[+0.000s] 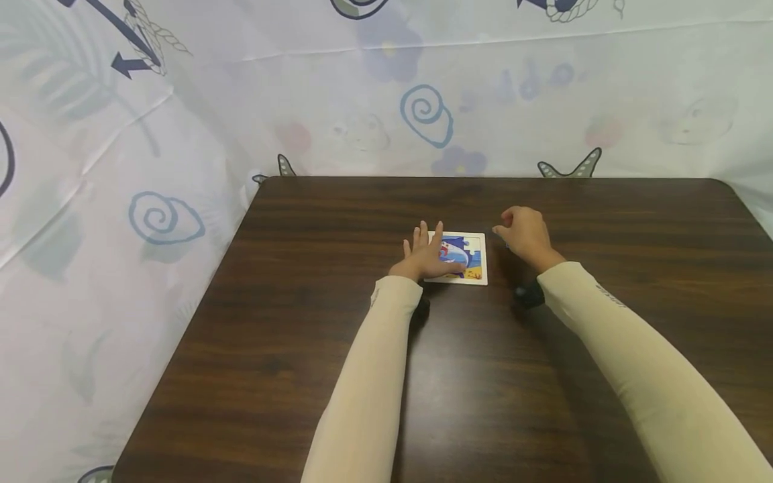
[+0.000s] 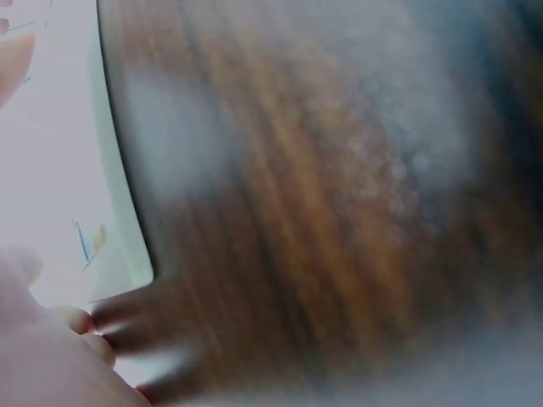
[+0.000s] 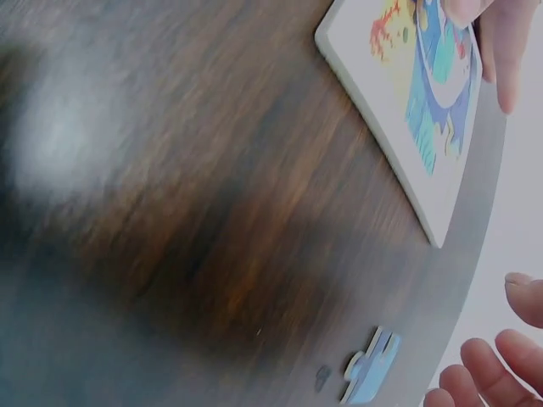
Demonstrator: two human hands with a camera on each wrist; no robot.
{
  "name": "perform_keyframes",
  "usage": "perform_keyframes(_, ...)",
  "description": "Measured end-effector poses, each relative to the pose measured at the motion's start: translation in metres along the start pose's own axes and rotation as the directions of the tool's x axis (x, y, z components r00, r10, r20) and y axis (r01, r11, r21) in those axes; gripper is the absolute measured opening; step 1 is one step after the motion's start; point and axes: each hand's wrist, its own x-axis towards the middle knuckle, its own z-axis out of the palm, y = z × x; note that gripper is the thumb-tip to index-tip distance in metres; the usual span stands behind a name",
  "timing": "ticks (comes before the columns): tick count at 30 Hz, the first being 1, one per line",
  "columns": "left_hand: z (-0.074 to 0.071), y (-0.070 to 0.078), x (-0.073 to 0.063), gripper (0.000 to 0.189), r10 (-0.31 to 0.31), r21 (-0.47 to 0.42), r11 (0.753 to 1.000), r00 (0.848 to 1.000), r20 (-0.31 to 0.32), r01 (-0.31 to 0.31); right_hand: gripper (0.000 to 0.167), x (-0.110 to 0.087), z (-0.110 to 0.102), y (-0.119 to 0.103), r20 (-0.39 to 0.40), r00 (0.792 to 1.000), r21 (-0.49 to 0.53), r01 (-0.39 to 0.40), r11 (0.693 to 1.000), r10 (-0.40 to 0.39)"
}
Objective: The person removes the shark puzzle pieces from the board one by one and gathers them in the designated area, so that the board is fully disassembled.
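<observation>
A jigsaw puzzle board point(image 1: 475, 257) with a white border and a blue sea-animal picture lies on the table. My left hand point(image 1: 425, 257) rests across its left side, fingers spread and thumb stretched over the lower part, hiding some of the picture. To the right of the board is my right hand point(image 1: 525, 236), with nothing held. Its thumb and loosely bent fingers point(image 3: 501, 365) stand apart in the right wrist view. Near those fingers a loose blue puzzle piece point(image 3: 372, 373) is on the tabletop, mostly covered by the hand in the head view.
The dark wood-grain table point(image 1: 272, 335) has rounded far corners. Behind it and along its left side hangs a pale printed cloth point(image 1: 350, 100) with shells and starfish. Dark wrist devices show under both light sleeves point(image 1: 368, 376).
</observation>
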Motion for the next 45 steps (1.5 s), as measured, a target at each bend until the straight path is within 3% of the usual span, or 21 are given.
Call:
perform_keyframes(11,0.001,-0.003,0.001,0.104,0.004,-0.017,1.000,1.000,0.002,-0.004,0.038,-0.004,0.006,-0.028,0.050,0.998,0.031,0.023,0.999,-0.025)
perform_keyframes(19,0.000,-0.002,0.001,0.102,0.004,-0.002,1.000,1.000,0.006,-0.004,0.036,0.001,0.018,-0.036,0.053,0.996,0.023,0.074,0.997,-0.075)
perform_keyframes(28,0.000,-0.002,-0.001,0.102,-0.004,0.002,1.000,1.000,0.023,0.004,0.030,0.002,0.032,-0.046,0.140,0.984,-0.034,0.116,0.993,-0.110)
perform_keyframes(38,0.004,-0.003,0.003,0.097,-0.014,0.066,0.998,1.000,0.025,0.012,0.035,0.000,0.040,-0.044,0.177,0.982,-0.192,0.103,0.976,-0.068)
perform_keyframes(41,0.004,-0.003,0.003,0.098,-0.012,0.065,0.998,1.000,0.023,0.010,0.035,0.001,0.042,-0.041,0.166,0.983,-0.180,0.106,0.978,-0.076)
perform_keyframes(45,0.004,-0.004,0.002,0.097,-0.014,0.066,0.998,0.999,0.029,0.012,0.036,0.003,0.044,-0.040,0.164,0.986,-0.093,0.034,0.995,-0.019)
